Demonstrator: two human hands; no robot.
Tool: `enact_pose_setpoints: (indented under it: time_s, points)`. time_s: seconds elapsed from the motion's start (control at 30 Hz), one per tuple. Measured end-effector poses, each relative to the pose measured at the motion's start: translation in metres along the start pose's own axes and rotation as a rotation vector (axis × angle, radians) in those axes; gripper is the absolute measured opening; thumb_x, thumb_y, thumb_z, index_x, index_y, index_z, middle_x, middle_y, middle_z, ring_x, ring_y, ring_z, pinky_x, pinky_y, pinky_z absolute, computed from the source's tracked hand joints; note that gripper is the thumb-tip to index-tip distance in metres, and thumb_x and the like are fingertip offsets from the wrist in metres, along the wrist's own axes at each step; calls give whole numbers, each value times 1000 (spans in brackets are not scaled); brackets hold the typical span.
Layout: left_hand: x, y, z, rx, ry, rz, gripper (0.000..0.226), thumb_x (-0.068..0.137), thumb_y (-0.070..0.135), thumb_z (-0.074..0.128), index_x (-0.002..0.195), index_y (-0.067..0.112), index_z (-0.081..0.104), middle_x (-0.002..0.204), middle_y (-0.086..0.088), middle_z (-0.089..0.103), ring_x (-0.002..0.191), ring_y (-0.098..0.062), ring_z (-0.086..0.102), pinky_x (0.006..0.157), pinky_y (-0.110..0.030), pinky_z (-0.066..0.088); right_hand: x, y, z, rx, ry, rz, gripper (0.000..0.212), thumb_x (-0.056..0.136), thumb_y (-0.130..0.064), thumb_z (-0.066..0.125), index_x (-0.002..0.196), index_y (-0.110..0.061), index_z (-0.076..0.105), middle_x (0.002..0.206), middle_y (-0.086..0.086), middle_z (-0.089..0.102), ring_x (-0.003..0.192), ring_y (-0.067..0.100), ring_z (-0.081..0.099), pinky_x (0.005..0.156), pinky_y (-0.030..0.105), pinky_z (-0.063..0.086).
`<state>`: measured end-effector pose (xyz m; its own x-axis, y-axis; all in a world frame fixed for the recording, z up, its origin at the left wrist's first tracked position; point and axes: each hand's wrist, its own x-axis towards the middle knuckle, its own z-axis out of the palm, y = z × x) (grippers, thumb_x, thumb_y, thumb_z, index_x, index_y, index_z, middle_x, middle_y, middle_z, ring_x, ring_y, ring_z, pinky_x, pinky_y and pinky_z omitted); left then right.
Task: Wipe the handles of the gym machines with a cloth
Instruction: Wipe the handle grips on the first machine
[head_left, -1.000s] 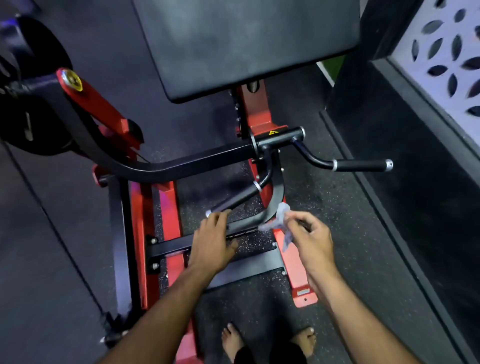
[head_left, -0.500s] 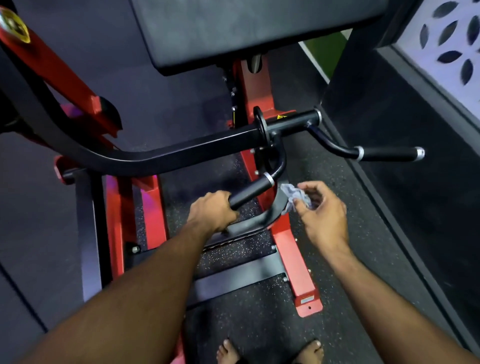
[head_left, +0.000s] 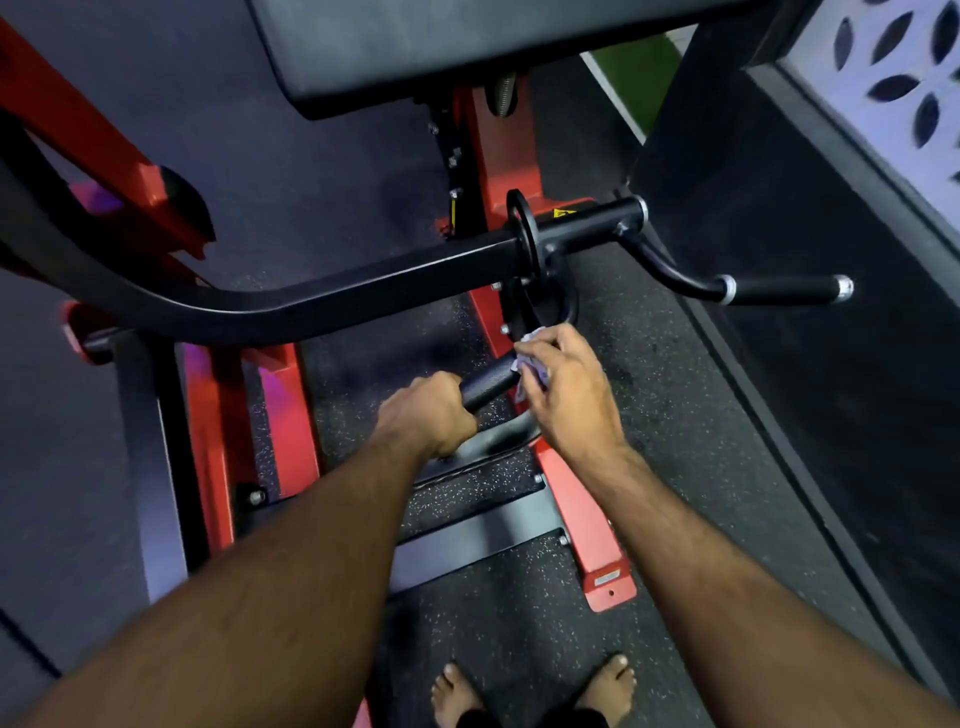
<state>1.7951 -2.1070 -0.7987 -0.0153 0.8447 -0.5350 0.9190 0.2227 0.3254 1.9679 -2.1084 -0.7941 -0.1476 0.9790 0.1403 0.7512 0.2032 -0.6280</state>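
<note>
A red and black gym machine has two black handles on one pivot. The near handle (head_left: 485, 384) slants down toward me. My left hand (head_left: 431, 413) grips its lower end. My right hand (head_left: 563, 392) holds a small crumpled pale cloth (head_left: 527, 364) pressed against the upper part of that handle, just below the pivot (head_left: 540, 291). The other handle (head_left: 779, 288) sticks out to the right with metal rings at both ends of its grip, and nothing touches it.
A long curved black lever arm (head_left: 311, 306) crosses the view. A black pad (head_left: 467, 41) hangs over the far side. Red frame rails (head_left: 587, 514) lie on speckled rubber floor. A dark wall base (head_left: 779, 415) runs along the right. My bare feet (head_left: 530, 691) stand at the bottom.
My left hand went from touching the lower bar to gripping the near handle's end. My right hand carried the cloth up onto that handle near the pivot. The camera came closer.
</note>
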Motion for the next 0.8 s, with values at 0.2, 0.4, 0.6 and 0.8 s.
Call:
enact_pose_setpoints:
  time_s: [0.2, 0.4, 0.6, 0.8]
  points:
    - [-8, 4, 8, 137, 156, 64, 39, 88, 28, 64, 127, 28, 57, 108, -10, 72, 99, -36, 68, 86, -41, 53, -4, 9, -1, -32, -46, -108, 23, 96, -11, 63, 116, -8, 73, 114, -2, 58, 100, 17, 60, 91, 32, 53]
    - [-4, -1, 9, 89, 162, 114, 40, 89, 27, 65, 128, 30, 55, 94, 0, 67, 79, -25, 60, 79, -36, 50, 32, 22, -4, -298, -5, -311, 23, 96, -23, 61, 113, -16, 75, 106, -2, 75, 109, 27, 61, 92, 41, 44]
    - [-2, -1, 9, 45, 129, 67, 34, 85, 29, 64, 118, 35, 61, 97, -2, 70, 78, -27, 56, 82, -38, 53, -10, 48, -5, -351, -92, -414, 64, 86, -2, 64, 147, -11, 48, 155, 2, 46, 149, 21, 32, 122, 48, 21]
    - [0, -2, 11, 62, 158, 50, 31, 83, 28, 63, 113, 34, 63, 87, 2, 60, 75, -24, 49, 74, -33, 42, 2, 17, 16, -195, 32, -203, 29, 99, -21, 38, 116, -13, 61, 122, 3, 63, 139, 28, 42, 120, 48, 26]
